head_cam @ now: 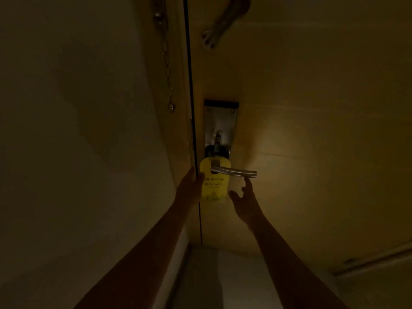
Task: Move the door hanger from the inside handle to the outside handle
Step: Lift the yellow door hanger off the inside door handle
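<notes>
So, the yellow door hanger [213,179] is on the inside handle [234,171], hung at the lever's root by the door's [312,130] latch edge. The left hand [189,186] touches the hanger's left edge; whether its grip pinches it, I cannot tell. The right hand [244,198] is spread under the lever's tip. Nothing is moved yet, I'd say: lifting off, opening and rehanging outside remain.

One head-worn camera looks forward along both outstretched forearms at the pale wooden door [312,108], near enough that the door fills the right half. The brushed metal lever handle [234,171] sits just below centre; a dangling metal security chain [167,63] hangs above-left of it, wall farther left.
</notes>
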Tool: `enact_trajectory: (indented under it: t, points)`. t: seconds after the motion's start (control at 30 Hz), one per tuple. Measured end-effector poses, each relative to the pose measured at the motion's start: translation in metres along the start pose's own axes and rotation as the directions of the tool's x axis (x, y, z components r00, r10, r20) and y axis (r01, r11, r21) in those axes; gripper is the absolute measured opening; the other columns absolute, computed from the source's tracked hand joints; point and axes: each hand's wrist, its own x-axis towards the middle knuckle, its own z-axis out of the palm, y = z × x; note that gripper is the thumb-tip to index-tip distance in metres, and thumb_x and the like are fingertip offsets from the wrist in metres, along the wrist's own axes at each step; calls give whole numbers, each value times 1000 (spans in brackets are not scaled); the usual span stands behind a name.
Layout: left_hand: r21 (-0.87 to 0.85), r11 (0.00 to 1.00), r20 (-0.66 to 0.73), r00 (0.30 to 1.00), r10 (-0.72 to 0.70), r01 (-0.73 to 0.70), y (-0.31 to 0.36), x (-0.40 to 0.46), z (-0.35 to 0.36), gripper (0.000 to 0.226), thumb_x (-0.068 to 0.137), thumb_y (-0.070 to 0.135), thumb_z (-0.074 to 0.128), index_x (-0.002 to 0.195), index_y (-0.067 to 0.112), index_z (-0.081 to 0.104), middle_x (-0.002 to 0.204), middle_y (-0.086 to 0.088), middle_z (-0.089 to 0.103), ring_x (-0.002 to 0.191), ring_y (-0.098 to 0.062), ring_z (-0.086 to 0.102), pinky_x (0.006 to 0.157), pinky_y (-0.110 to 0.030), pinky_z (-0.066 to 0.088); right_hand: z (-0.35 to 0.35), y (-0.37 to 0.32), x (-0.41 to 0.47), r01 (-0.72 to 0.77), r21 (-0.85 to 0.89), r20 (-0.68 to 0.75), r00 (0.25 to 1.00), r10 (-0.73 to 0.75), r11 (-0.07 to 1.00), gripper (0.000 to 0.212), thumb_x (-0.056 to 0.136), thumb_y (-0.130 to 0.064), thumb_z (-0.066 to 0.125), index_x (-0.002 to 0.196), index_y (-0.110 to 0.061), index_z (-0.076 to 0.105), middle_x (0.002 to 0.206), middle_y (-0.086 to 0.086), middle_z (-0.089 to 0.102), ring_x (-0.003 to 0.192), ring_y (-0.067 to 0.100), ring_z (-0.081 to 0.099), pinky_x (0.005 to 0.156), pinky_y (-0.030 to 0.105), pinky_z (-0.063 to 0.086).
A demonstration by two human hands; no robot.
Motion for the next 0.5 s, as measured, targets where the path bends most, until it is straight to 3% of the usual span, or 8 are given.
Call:
enact_trajectory:
  t: [0.1, 0.2, 0.27, 0.33, 0.4, 0.5]
  points:
    - [-17, 1000, -15, 1000, 15, -16, -2, 10, 5, 50, 104, 31, 45, 151, 17, 35, 152, -16, 45, 136, -32, 47, 102, -36, 40, 5, 3, 9, 26, -8, 39, 999, -26, 1000, 75, 96, -21, 54, 153, -23, 6, 157, 17, 27, 134, 33, 41, 104, 48, 44]
    - [-44, 999, -29, 999, 16, -18, -2, 13, 8, 44, 103, 28, 46, 144, 14, 46, 144, -17, 54, 124, -26, 56, 94, -32, 43, 9, 6, 17, 36, 22, 41, 998, -37, 999, 67, 97, -19, 52, 152, -25, 14, 143, 19, 46, 111, 33, 60, 79, 40, 55]
    - [-12, 1000, -47, 999, -2, 2, -1, 13, 7, 43, 103, 32, 47, 140, 11, 52, 141, -15, 57, 126, -28, 56, 97, -34, 42, 10, 6, 21, 65, 35, 29, 997, -66, 997, 62, 98, -19, 51, 151, -26, 20, 135, 15, 53, 110, 30, 58, 64, 27, 55]
    - [38, 999, -57, 998, 20, -18, -5, 13, 5, 31, 102, 36, 46, 113, 18, 68, 110, -7, 70, 100, -22, 65, 86, -32, 44, 12, 7, 23, 98, 34, 35, 994, -99, 995, 56, 98, -20, 51, 149, -25, 29, 137, 10, 50, 118, 27, 55, 71, 22, 53]
    - [70, 997, -69, 997, 44, -39, -8, 10, 2, 31, 101, 40, 46, 82, 23, 64, 74, 5, 60, 67, -8, 57, 68, -27, 43, 14, 9, 23, 99, 57, 41, 994, -101, 993, 46, 98, -21, 50, 143, -21, 40, 135, 4, 50, 116, 18, 54, 85, 28, 49]
    - [150, 987, -83, 994, 77, -64, -11, 9, -3, 39, 100, 44, 48, 69, 20, 53, 64, 6, 49, 58, -6, 47, 52, -22, 36, 15, 12, 18, 78, 78, 5, 997, -79, 994, 27, 97, -24, 53, 122, -17, 52, 109, -2, 58, 83, 7, 56, 68, 30, 52]
